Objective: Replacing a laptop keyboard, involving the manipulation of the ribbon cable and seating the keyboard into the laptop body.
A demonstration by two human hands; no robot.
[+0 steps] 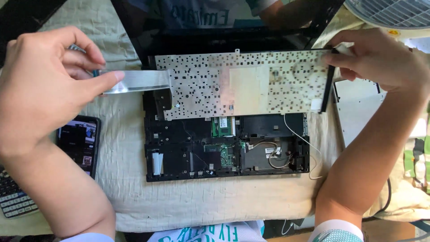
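Note:
An opened black laptop base (pixel 179 157) lies on a pale cloth, its green circuit boards and wires exposed. A laptop keyboard (pixel 242 85) is held face down above it, showing its silvery back plate with many small black holes. My left hand (pixel 45 80) pinches the end of the keyboard's flat silver ribbon cable (pixel 139 80) between thumb and fingers. My right hand (pixel 376 58) grips the keyboard's right end at its black edge. The dark laptop screen (pixel 224 22) stands open behind the keyboard.
A smartphone (pixel 80 143) with a lit screen lies left of the laptop, and a calculator (pixel 13 197) sits at the lower left. A grey metal cover panel (pixel 358 107) rests to the right. A white fan grille (pixel 394 11) shows at the top right.

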